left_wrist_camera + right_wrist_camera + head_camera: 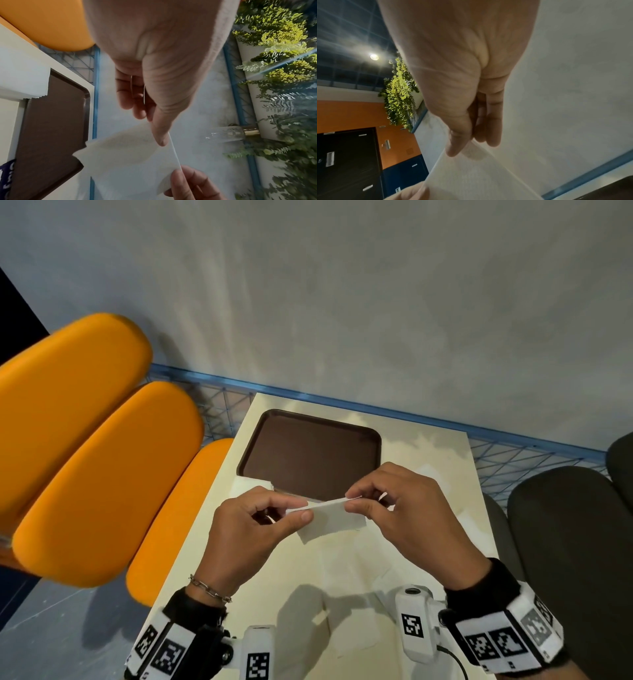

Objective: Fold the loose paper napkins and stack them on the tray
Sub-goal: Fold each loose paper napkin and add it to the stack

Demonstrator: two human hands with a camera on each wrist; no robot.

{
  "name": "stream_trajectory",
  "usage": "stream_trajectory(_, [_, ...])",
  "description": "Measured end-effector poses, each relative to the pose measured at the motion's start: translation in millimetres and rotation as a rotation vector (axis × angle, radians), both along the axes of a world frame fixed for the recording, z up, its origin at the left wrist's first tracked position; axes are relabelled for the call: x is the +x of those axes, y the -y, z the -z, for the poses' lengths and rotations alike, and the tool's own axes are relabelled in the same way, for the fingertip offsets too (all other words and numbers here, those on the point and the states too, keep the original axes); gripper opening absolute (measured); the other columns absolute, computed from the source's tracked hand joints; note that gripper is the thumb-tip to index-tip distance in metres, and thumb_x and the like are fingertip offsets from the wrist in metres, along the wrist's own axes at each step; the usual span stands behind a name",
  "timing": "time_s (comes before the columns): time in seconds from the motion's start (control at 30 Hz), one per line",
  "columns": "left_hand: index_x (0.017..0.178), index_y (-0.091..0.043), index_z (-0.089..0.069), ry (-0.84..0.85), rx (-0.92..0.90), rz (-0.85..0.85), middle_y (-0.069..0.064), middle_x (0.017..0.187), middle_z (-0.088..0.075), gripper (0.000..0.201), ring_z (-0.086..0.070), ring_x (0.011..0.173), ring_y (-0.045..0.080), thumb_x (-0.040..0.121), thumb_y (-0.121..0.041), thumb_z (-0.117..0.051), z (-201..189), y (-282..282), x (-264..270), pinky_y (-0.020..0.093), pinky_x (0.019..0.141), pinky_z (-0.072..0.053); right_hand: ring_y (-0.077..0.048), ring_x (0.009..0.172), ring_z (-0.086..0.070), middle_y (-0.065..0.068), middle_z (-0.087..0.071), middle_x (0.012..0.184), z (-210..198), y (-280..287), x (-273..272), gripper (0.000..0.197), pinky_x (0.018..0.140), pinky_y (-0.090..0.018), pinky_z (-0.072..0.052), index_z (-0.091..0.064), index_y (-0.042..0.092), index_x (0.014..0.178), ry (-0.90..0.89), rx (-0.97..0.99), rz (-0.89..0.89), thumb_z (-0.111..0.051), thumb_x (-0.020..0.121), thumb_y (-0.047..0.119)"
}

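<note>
A white paper napkin (329, 517) is held in the air just above the cream table (308, 570), folded over with its fold edge on top. My left hand (301, 510) pinches its left end between thumb and forefinger. My right hand (352, 501) pinches the right end the same way. The left wrist view shows the napkin (130, 159) hanging below the thumb, and the right wrist view shows the napkin (471, 175) under my thumb tip. The dark brown tray (308, 453) lies just beyond my hands, with nothing on the part that shows. A stack of white napkins (253, 482) sits by its near left corner.
Orange padded chairs (102, 467) stand at the table's left, dark chairs (565, 535) at its right. A blue wire fence (376, 409) and a grey wall run behind the table. Faint loose napkins (431, 474) lie on the table right of the tray.
</note>
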State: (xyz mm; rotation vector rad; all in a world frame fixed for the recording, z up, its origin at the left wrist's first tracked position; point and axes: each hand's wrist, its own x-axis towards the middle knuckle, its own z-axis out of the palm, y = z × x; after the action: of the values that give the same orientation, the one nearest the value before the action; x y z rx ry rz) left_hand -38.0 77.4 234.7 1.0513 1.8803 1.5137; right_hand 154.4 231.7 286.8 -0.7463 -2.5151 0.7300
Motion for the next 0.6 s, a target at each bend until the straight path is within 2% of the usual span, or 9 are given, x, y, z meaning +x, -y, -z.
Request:
stream_trajectory(0.1, [0.093,-0.038,-0.081,-0.125,-0.037,0.006,-0.020,0.100,-0.071,0.027,-0.065,0.097,0.009,0.072,-0.055,-0.079,3,1,-3,0.027,0.072,-0.058,-0.006,0.092,-0.057,0.019,-0.063,0.097,-5,-2,-1,0.006,0.077,-0.015,-0.046,-0.076,0.037,0.094,0.115,0.026,-0.027,-0.078,0.093,0.042])
stream_trajectory(0.17, [0.096,-0.040,-0.078,-0.207,-0.087,0.060,-0.023,0.113,-0.068,0.032,-0.062,0.110,0.003,0.071,-0.060,-0.079,2,-2,-3,0.020,0.081,-0.053,-0.003,0.097,-0.056,0.020,-0.063,0.106,-10,-4,-2,0.008,0.081,-0.015,-0.044,-0.075,0.036,0.096,0.174,-0.026,-0.080,-0.076,0.095,0.043])
stream_trajectory(0.2, [0.098,-0.040,-0.078,-0.219,-0.107,0.097,-0.024,0.114,-0.070,0.032,-0.062,0.111,0.000,0.072,-0.059,-0.080,1,-4,-2,0.016,0.083,-0.051,-0.002,0.096,-0.059,0.019,-0.066,0.106,-12,-4,-3,0.008,0.081,-0.016,-0.045,-0.074,0.035,0.096,0.179,-0.073,-0.116,-0.076,0.095,0.042])
stream_trajectory(0.27, [0.099,-0.037,-0.079,-0.177,-0.122,0.179,-0.024,0.102,-0.074,0.025,-0.067,0.099,-0.001,0.078,-0.050,-0.082,-4,-10,6,0.012,0.073,-0.051,-0.004,0.090,-0.066,0.017,-0.072,0.096,-14,-6,-8,0.008,0.075,-0.015,-0.048,-0.074,0.032,0.096,0.166,-0.193,-0.176,-0.078,0.095,0.039])
stream_trajectory(0.33, [0.094,-0.032,-0.082,-0.091,-0.109,0.217,-0.019,0.089,-0.076,0.015,-0.069,0.084,0.003,0.083,-0.042,-0.081,-5,-17,15,0.014,0.064,-0.050,-0.006,0.084,-0.070,0.015,-0.075,0.089,-12,-9,-12,0.008,0.073,-0.019,-0.052,-0.076,0.031,0.097,0.129,-0.293,-0.174,-0.080,0.094,0.036])
stream_trajectory(0.4, [0.090,-0.028,-0.081,-0.003,-0.091,0.163,-0.013,0.085,-0.075,0.018,-0.068,0.078,0.006,0.084,-0.044,-0.079,-4,-20,20,0.017,0.062,-0.051,-0.010,0.081,-0.074,0.010,-0.077,0.089,-10,-15,-12,0.015,0.077,-0.030,-0.061,-0.075,0.030,0.104,0.069,-0.422,-0.118,-0.083,0.091,0.034])
stream_trajectory(0.5, [0.091,-0.025,-0.080,0.151,-0.102,0.053,-0.008,0.089,-0.076,0.024,-0.069,0.082,0.012,0.085,-0.048,-0.077,1,-21,21,0.027,0.066,-0.056,-0.021,0.086,-0.078,0.003,-0.081,0.094,-5,-19,-2,0.034,0.085,-0.045,-0.065,-0.071,0.029,0.117,0.022,-0.635,-0.072,-0.088,0.087,0.029])
stream_trajectory(0.6, [0.098,-0.026,-0.078,0.318,-0.105,-0.004,-0.009,0.093,-0.075,0.027,-0.067,0.085,0.012,0.084,-0.048,-0.075,2,-20,24,0.028,0.070,-0.056,-0.027,0.084,-0.078,-0.004,-0.082,0.092,2,-16,8,0.034,0.086,-0.046,-0.065,-0.072,0.019,0.115,-0.037,-0.733,-0.037,-0.089,0.085,0.017])
